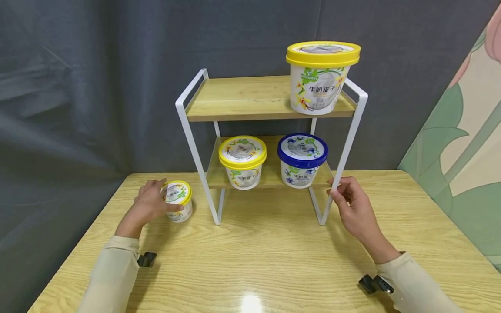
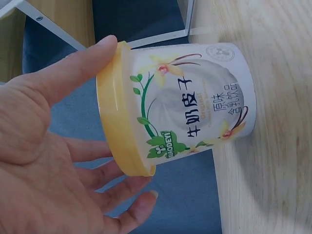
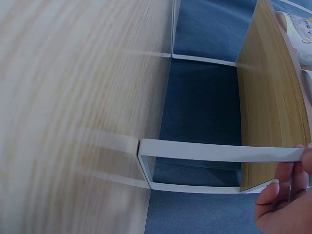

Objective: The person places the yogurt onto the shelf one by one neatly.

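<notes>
My left hand (image 1: pixel 150 201) grips a yellow-lidded white tub (image 1: pixel 181 213) standing on the table left of a two-tier rack. In the left wrist view the thumb lies along one side of the lid (image 2: pixel 114 107) and the fingers curl round the other. At the rack's right side, my right hand (image 1: pixel 354 208) holds the white metal frame (image 1: pixel 348 143) near the lower shelf's height. The right wrist view shows fingertips (image 3: pixel 273 187) about that frame, with part of the hand cut off by the image edge.
On the rack's lower shelf (image 1: pixel 272 174) sit a yellow-lidded tub (image 1: pixel 243 163) and a blue-lidded tub (image 1: pixel 301 161). A large yellow-lidded tub (image 1: pixel 322 80) stands at the right of the upper shelf (image 1: pixel 242 98). Dark cloth (image 1: pixel 156 65) hangs behind the wooden table (image 1: pixel 250 261).
</notes>
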Motion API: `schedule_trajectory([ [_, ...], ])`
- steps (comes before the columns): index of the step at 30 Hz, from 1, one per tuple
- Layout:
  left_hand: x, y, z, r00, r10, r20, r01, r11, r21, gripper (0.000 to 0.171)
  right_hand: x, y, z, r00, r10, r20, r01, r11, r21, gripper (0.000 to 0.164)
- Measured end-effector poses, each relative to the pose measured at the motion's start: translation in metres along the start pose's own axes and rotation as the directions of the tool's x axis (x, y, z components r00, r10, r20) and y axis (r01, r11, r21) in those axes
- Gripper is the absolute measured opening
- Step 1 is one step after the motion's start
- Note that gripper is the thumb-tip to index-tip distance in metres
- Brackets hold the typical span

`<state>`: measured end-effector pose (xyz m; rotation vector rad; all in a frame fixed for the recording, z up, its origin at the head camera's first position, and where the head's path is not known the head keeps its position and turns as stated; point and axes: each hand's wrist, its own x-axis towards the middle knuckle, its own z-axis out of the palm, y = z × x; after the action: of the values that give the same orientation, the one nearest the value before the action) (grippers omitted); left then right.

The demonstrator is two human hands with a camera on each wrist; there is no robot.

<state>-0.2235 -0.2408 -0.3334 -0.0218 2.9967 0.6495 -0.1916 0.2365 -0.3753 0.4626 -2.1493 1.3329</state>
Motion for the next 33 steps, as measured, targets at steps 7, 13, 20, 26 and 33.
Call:
schedule_trajectory([
  [7,-0.001,0.001,0.000,1.000,0.028,0.007,-0.028,0.999,-0.015,0.111,0.001,0.000,0.000,1.000,-0.001,0.001,0.001,1.000,-0.005,0.018],
  [13,-0.001,0.001,0.001,0.997,0.070,0.025,-0.069,0.997,-0.045,0.115,0.001,0.000,0.000,1.000,-0.002,-0.008,0.001,1.000,-0.007,0.015],
  [20,-0.004,0.001,0.004,0.994,0.089,0.066,-0.086,0.995,-0.042,0.115,0.000,0.000,0.001,1.000,0.008,-0.005,-0.008,1.000,-0.010,0.015],
  [26,-0.009,0.004,0.004,0.983,0.162,0.090,-0.156,0.986,-0.067,0.112,-0.001,0.000,0.002,1.000,0.006,-0.009,-0.006,1.000,-0.013,0.016],
  [33,-0.015,0.011,0.004,0.965,0.218,0.148,-0.214,0.976,-0.047,0.109,0.000,0.000,0.002,1.000,0.006,-0.011,-0.007,1.000,-0.015,0.015],
])
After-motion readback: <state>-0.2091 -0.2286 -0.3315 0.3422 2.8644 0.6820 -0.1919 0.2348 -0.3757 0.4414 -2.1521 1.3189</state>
